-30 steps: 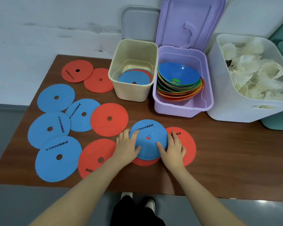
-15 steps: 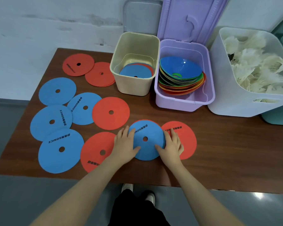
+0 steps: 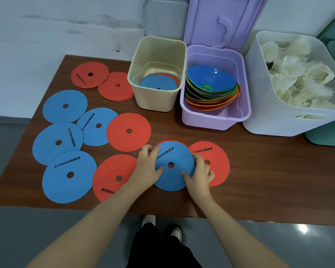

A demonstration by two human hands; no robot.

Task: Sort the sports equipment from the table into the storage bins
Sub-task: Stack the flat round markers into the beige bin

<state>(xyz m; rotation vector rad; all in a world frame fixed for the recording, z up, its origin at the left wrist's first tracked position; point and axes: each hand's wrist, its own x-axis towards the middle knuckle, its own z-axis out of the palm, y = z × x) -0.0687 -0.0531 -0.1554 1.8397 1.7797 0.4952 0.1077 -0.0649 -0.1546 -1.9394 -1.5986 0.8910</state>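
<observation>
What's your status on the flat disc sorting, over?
Both hands, left and right, grip the flat blue foam disc, stacked on a red one. Cream plastic bin already holds discs. Nothing blocking the path.

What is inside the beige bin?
Flat discs lie in the beige bin: a blue disc on top, red edges showing beneath. How many are stacked under it is hidden.

1. Blue disc point(image 3: 173, 167) showing black print "SONICE" after some small characters I cannot read; the left hand's fingertips point(image 3: 157, 149) are lying just beside the print.
2. Blue disc point(image 3: 69, 176), well left of the fingers, reading "SONICE", upside down.
3. Blue disc point(image 3: 57, 143), farther left, reading "SONICE", running sideways.
4. Print on the other discs is not reading clearly.
</observation>
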